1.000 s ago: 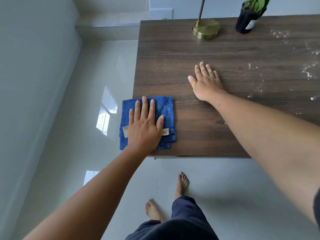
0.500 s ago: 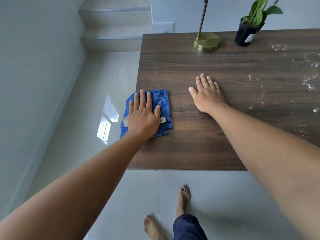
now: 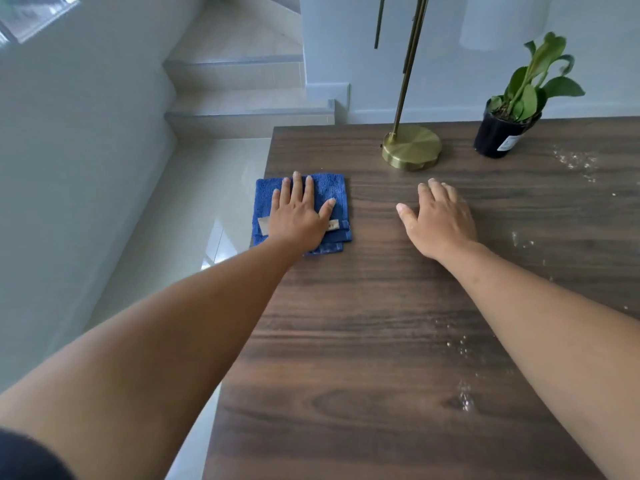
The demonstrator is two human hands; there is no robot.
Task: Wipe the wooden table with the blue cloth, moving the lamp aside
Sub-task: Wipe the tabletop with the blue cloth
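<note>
Against the view of 0.5 s ago, the folded blue terry cloth point(image 3: 300, 211) is now found farther up the left edge of the dark wooden table point(image 3: 363, 341), nearer the round brass base of the gold lamp point(image 3: 412, 147); more of the lamp's thin stem is taken in, and the feet on the floor are no longer seen.

The cloth is pressed flat under the left hand point(image 3: 298, 216), fingers spread and open, clamped on nothing. Its left edge overhangs the table edge slightly; its long axis runs roughly away from the person, with the tan label at the near end.

To the right of the cloth, the right hand point(image 3: 438, 220) is laid palm down on bare wood, open, well apart from the left. The lamp base stands beyond it, just behind the fingertips. Right of the lamp, a green plant in a black pot point(image 3: 502, 136) is seen, with white crumbs point(image 3: 575, 161) scattered beside it.
</note>
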